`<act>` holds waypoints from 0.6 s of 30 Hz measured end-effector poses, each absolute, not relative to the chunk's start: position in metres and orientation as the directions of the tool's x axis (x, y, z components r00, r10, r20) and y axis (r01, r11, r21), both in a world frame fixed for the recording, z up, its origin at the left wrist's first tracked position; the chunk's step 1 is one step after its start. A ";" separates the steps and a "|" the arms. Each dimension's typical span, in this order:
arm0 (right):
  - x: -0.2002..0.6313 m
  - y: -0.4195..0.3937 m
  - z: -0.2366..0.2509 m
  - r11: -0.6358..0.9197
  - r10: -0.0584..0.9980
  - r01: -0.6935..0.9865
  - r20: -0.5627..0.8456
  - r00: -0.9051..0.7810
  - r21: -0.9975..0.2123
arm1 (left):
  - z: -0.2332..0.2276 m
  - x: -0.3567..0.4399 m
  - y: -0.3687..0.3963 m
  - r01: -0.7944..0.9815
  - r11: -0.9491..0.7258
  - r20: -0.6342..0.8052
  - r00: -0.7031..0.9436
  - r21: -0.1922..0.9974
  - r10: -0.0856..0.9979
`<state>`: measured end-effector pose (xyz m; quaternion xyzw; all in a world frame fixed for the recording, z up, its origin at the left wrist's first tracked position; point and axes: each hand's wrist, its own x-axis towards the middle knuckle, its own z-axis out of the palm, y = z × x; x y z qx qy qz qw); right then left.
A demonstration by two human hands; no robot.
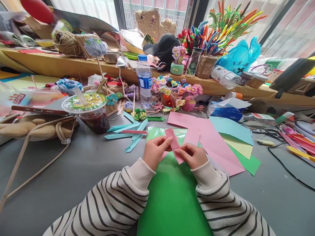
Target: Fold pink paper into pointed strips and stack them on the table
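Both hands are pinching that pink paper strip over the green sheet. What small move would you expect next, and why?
Probably a press-and-slide along the fold. The left hand and right hand pinch the pink strip from both sides, tilted above the green sheet. It looks already folded lengthwise, so running the fingertips along its edge would likely sharpen the crease.

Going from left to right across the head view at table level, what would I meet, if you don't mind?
Phone → lidded drink cup → teal paper strips → left hand → pink paper strip → right hand → light blue sheet → scissors.
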<state>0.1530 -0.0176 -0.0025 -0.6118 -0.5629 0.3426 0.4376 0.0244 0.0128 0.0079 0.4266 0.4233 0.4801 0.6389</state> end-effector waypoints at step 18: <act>0.154 -0.018 -0.010 -0.004 0.988 0.444 0.064 0.138 -0.896 | 0.007 0.020 0.015 -0.030 0.126 -0.112 0.290 0.992 0.951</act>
